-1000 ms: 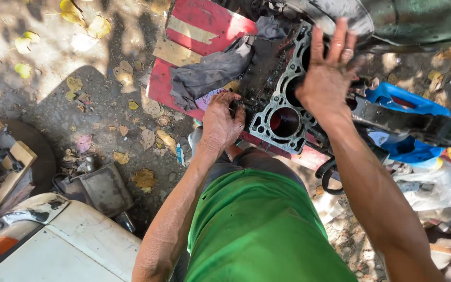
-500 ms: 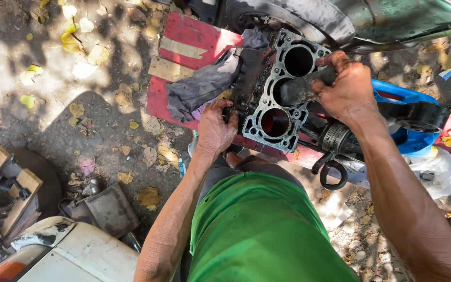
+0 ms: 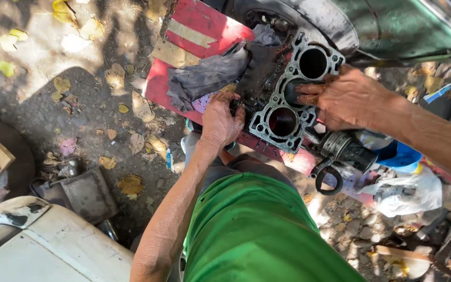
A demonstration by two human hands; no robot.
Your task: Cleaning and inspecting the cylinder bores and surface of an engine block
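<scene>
Your left hand (image 3: 221,121) grips the near edge of the engine block (image 3: 288,94), fingers curled over the grimy side, so it's clamped on the block. Your right hand (image 3: 348,99) lies on top, fingers spread open, fingertips (image 3: 305,94) dipping into the middle bore; it holds nothing, just presses. The block sits on a red board (image 3: 194,31) on the ground, deck face up, three bores exposed, all open. A grey rag (image 3: 210,75) lies touching the block's left side, partly draped on it. A piston with its rod (image 3: 340,154) lies just beside the block on the right, out of the bores. So pistons look out, at least this one; deck and sides are dirty, black grime on the left flank, so cleaning looks unfinished. A white plastic bag (image 3: 408,190) and a blue thing (image 3: 400,155) sit near the piston. A metal tray (image 3: 87,193) lies well apart on the left.
</scene>
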